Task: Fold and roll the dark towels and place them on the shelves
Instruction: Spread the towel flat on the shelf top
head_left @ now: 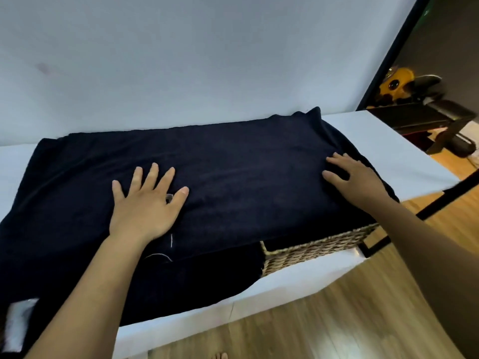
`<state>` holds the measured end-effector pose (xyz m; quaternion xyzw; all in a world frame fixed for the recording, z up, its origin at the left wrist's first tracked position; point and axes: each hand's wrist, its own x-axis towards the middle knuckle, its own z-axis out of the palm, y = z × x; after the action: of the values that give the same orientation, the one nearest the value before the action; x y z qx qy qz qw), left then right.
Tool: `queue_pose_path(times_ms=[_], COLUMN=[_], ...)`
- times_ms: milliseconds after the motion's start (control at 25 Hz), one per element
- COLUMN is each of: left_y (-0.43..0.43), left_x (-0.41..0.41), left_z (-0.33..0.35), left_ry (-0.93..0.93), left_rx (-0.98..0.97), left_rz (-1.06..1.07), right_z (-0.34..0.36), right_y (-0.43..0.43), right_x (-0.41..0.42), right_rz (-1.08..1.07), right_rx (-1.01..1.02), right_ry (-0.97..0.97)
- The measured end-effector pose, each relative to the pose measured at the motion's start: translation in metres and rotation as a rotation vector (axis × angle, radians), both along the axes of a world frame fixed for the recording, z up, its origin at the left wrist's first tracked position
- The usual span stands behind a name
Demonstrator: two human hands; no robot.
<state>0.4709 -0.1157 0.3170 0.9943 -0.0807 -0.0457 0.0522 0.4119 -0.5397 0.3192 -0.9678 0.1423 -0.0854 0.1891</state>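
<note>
Navy towel (233, 177) lies spread over the wicker basket (311, 248); left hand (145, 208) and right hand (357, 180) rest on it, fingers (153, 177) uncurled. Folding looks barely begun; rolling and shelving remain.

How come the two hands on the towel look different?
The left hand lies flat with fingers spread wide; the right hand has fingers closer together and slightly bent. The left hand is near the towel's middle, the right hand by its right end. Both rest on the towel, holding nothing.
</note>
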Motion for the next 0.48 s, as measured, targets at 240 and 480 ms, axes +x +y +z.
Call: queue_pose_path(times_ms=[240, 480], left_y=[-0.097, -0.196], left_x=[-0.033, -0.053], left_z=[0.013, 0.004], left_ry=[0.038, -0.02], left_rx=[-0.092, 0.065], left_rz=[-0.206, -0.471], right_z=[0.002, -0.008], right_y=[0.007, -0.005], right_x=[0.004, -0.054], right_rz=[0.093, 0.121], right_rx=[-0.115, -0.352], right_ry=[0.057, 0.043])
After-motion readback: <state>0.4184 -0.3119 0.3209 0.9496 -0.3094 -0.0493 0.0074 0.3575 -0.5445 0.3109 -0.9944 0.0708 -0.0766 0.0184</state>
